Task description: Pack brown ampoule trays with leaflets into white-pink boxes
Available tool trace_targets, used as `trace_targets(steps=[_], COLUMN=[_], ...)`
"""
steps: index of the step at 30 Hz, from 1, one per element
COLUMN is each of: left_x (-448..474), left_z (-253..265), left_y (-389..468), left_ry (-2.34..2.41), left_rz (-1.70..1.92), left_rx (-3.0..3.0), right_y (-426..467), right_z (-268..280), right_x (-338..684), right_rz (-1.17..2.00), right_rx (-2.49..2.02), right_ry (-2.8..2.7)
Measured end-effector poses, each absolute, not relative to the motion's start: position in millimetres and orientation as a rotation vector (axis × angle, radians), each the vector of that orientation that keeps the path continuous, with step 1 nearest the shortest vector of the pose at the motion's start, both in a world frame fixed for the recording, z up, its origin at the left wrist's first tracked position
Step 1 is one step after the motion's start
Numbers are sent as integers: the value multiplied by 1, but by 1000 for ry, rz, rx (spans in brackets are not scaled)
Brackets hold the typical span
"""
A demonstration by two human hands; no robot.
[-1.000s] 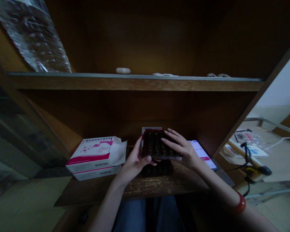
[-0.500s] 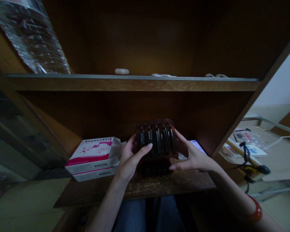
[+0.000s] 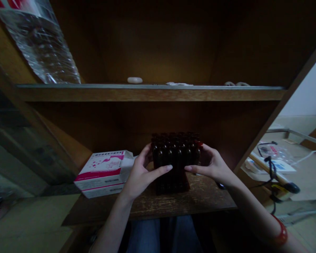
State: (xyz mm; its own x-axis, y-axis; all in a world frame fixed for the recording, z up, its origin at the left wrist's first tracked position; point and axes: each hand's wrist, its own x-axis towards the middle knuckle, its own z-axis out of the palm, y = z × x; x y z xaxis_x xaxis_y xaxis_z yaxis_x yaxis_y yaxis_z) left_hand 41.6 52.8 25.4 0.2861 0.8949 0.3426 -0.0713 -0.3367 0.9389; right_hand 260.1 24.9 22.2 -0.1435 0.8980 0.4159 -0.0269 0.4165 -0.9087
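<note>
Several small dark brown vials (image 3: 175,153) stand packed close together in rows, low in front of the lower shelf opening. My left hand (image 3: 144,170) grips the pack's left side, with its thumb across the front. On the other side, my right hand (image 3: 209,163) has its fingers round the right end and its thumb against the front. Below the pack is another dark, glossy piece (image 3: 172,188) on the worn wooden board (image 3: 147,207); where the two meet is too dark to make out. A white and pink carton (image 3: 102,168) with a raised flap lies left of my left hand.
Above runs a shelf edge (image 3: 152,94) with a pale rounded object (image 3: 135,80) on it. A large clear plastic bottle (image 3: 46,45) stands at the upper left. To the right, a table (image 3: 305,172) carries a cable (image 3: 271,168) and plastic packaging (image 3: 275,151).
The vial pack has turned from showing the vials' long sides to standing with their rounded tops in rows. My right thumb has risen onto its front. The view has shifted slightly.
</note>
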Motion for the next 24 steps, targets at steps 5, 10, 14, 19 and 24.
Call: trace_targets(steps=[5,10,14,19,24], left_x=[40,36,34,34,33], left_z=[23,21,24,25,22], left_y=[53,56,57,58,60], left_ry=[775,816,652,566,562], left_rz=[1223,1297,1367,1503,1551], left_rx=[1618,1766,2030,2159,2193], right_y=[23,25,26,24,28], right_z=[23,18,18,23,17], right_x=[260,262,265,264,268], right_rz=[892,802,623,391,616], right_rx=[-826,-808,-736,-750,-898], right_ry=[-1517,-1554,-1693,-1759,-1632])
